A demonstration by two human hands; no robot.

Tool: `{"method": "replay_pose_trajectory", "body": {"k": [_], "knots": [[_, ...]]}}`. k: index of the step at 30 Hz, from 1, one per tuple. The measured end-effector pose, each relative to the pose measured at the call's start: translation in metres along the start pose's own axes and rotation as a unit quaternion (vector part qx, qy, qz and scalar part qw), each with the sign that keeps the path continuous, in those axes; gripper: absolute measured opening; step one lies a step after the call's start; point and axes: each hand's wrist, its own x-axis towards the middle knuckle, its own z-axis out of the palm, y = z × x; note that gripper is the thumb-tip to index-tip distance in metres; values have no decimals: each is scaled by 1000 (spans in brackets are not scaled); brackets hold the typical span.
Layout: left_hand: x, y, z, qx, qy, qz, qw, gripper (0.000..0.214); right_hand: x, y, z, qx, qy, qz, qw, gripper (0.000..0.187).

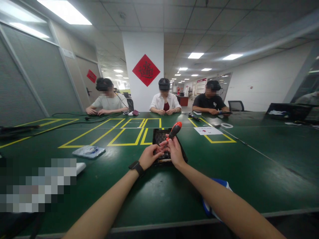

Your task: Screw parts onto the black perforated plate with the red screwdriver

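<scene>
A screwdriver (175, 130) with a black and red handle is held in my right hand (176, 154), its handle tilted up and to the right. My left hand (149, 156), with a dark watch (136, 168) on the wrist, meets the right fingers near the lower end of the screwdriver. Its fingers are bent together; whatever they pinch is too small to make out. Both hands are over a black tray-like case (159, 133), whose inside is partly covered by them. A pale strip shows along its near edge.
On the green table (154, 205) lie a clear plastic packet (89, 151) at left, a paper sheet (208, 130) at right, and a blue-and-white item (208, 207) under my right forearm. Cables (74, 121) cross the far left. Three people sit along the far side.
</scene>
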Motion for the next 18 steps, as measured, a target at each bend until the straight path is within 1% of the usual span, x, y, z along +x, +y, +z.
{"method": "replay_pose_trajectory", "body": {"k": [3,7,9,14,18], "knots": [[-1,-1,-1,-20,-28,-6,999,21,1,0,-1,-6,-10,0,1000,32],[-2,1,-2,-62,-66,2,996,27,2,1,-2,-4,-5,0,1000,31],[-2,1,-2,-70,-60,-4,996,27,2,1,-3,1,1,4,1000,30],[-1,2,3,-88,-20,-25,996,30,2,0,-2,-5,11,5,1000,29],[-2,-1,5,-131,-27,-50,990,30,2,-2,-1,-7,8,-2,1000,27]]}}
